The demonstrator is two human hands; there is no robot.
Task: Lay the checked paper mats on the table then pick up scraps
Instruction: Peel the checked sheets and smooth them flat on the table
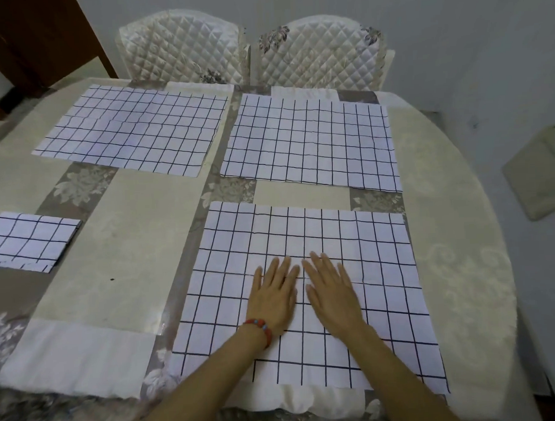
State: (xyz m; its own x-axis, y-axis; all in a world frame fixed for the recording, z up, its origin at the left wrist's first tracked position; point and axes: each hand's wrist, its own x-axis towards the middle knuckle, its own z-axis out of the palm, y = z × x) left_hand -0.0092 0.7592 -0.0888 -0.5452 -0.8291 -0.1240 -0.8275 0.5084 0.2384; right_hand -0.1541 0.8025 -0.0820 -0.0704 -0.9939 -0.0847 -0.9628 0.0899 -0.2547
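Observation:
Three white paper mats with a dark checked grid lie unfolded on the table: one at the far left (132, 130), one at the far right (308, 142), one near me (383, 269). My left hand (275, 296), with a red bead bracelet at the wrist, and my right hand (332, 292) both rest flat, side by side, on the middle of the near mat, fingers straight. A folded checked mat (29, 240) lies at the left edge of the table.
The table (122, 249) is covered with a beige and grey flowered cloth under clear plastic. Two quilted white chairs (183, 45) (320, 52) stand at the far side. A pale cushion (541, 170) lies on the floor at the right. A small dark speck (112, 279) sits on the cloth.

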